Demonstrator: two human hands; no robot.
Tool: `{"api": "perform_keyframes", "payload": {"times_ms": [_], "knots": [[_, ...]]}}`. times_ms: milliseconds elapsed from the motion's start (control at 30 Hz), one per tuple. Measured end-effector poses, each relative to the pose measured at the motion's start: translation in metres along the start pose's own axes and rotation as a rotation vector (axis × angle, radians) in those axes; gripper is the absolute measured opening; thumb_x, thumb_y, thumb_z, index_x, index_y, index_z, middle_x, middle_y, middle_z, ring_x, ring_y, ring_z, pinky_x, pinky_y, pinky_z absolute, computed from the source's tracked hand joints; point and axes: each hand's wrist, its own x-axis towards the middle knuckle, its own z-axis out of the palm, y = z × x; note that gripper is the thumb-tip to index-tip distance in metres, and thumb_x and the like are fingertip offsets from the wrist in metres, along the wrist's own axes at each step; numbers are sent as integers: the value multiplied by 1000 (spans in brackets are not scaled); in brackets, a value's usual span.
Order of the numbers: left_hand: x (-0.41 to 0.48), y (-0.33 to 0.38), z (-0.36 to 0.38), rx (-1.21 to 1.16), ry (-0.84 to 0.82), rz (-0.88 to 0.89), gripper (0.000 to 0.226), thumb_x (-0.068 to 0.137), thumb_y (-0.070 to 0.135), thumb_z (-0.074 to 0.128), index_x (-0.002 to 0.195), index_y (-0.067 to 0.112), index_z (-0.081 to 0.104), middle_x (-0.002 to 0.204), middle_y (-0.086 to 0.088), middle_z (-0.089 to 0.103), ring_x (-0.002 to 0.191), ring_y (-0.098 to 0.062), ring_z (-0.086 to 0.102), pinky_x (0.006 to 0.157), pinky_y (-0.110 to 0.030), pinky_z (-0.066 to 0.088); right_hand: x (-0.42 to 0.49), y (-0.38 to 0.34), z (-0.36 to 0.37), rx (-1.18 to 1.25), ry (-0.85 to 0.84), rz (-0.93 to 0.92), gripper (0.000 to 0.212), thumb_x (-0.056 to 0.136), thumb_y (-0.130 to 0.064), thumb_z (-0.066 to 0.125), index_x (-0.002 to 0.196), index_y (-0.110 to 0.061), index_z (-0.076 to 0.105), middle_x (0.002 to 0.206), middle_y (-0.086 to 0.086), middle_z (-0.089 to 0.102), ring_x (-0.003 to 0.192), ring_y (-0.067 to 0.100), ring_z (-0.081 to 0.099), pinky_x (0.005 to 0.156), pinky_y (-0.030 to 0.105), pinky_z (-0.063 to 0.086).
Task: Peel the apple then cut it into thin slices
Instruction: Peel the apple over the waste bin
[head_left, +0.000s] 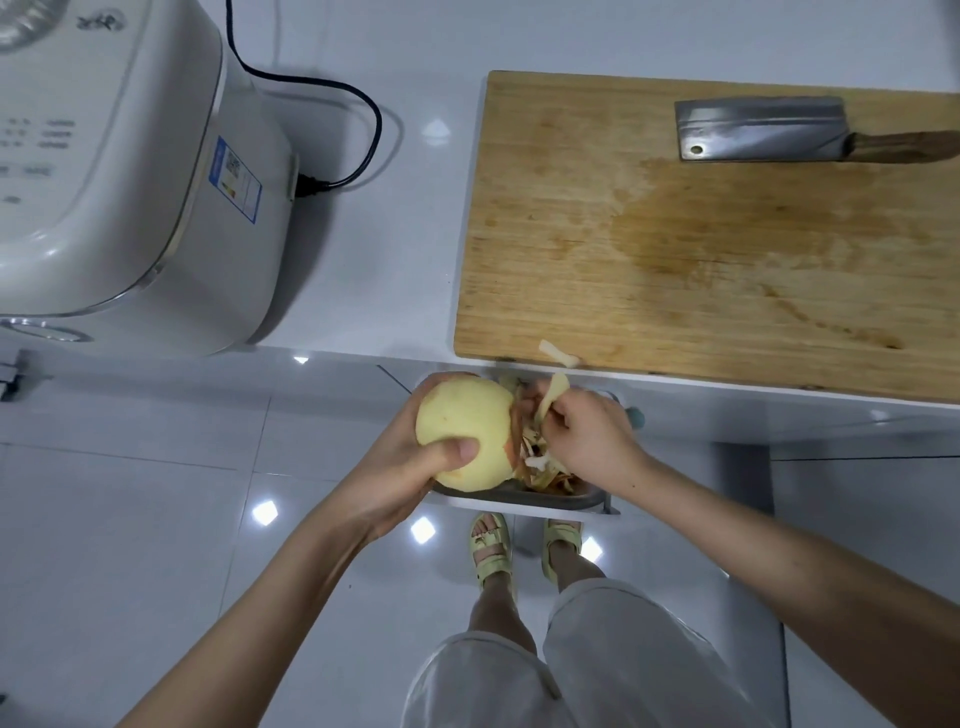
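My left hand grips a large apple that is pale yellow and almost wholly peeled, with a strip of red skin left on its right side. My right hand is curled round a peeler whose teal end pokes out behind the hand, and a strip of peel curls up from its fingers. Both hands hover over a grey bin holding a heap of peelings, just below the counter edge. A cleaver with a wooden handle lies at the back of the wooden cutting board.
A white rice cooker with a black power cord stands on the white counter at the left. One peel scrap lies on the board's front edge. Below are the tiled floor and my feet in green sandals.
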Motion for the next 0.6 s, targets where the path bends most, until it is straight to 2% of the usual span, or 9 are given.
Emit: {"api": "perform_keyframes", "payload": {"times_ms": [67,133,233,300,333,400,467,533,600], "knots": [[0,-4,1,114,21,72,70,51,29,74,116,30,49,110,9,60,100,-12,60,71,-27,53,-1,-12,-5,461,-107,271,21,93,-6,43,86,-15,61,72,2,63,65,16,57,60,28,44],[0,-9,3,250,67,134,69,53,32,75,115,39,46,108,23,56,101,-3,57,75,-25,53,1,-16,-9,921,-266,604,30,95,-5,36,70,-14,51,53,1,49,46,12,43,46,22,33],[2,-16,10,395,105,230,75,55,34,77,119,37,39,115,22,49,105,4,52,79,-15,48,0,-17,-6,1251,-490,810,37,97,-17,31,61,-18,40,48,1,39,40,13,32,44,23,29],[3,-21,11,462,83,267,78,58,32,79,124,32,36,124,11,44,111,3,50,81,-11,46,0,-15,-3,1298,-460,840,37,96,-16,31,60,-17,39,48,1,37,39,13,32,45,23,29],[3,-24,10,488,58,269,80,60,30,80,126,32,34,128,12,41,114,3,48,83,-11,45,0,-15,-1,1295,-422,842,37,96,-16,32,60,-17,40,48,2,38,38,13,33,45,23,30],[2,-26,9,498,12,241,82,64,24,82,128,36,31,127,28,38,115,6,46,83,-11,46,-1,-15,0,1275,-363,837,40,97,-19,34,59,-16,43,46,2,39,37,13,34,45,24,29],[0,-27,11,417,26,161,71,67,34,78,123,47,36,118,37,41,111,8,48,81,-16,49,-2,-15,1,1243,-364,819,40,98,-21,35,59,-15,44,46,3,39,39,13,33,44,24,28],[0,-27,12,297,96,89,55,69,47,72,117,51,45,118,27,49,110,-1,53,82,-24,53,-4,-16,3,1193,-389,782,41,97,-22,35,57,-16,42,48,3,37,41,13,33,44,24,28],[1,-26,13,188,184,64,42,75,44,70,113,44,54,118,14,55,110,-12,57,79,-28,55,-5,-17,6,1166,-382,757,39,97,-22,36,58,-17,42,48,1,37,42,13,32,45,24,27]]}}
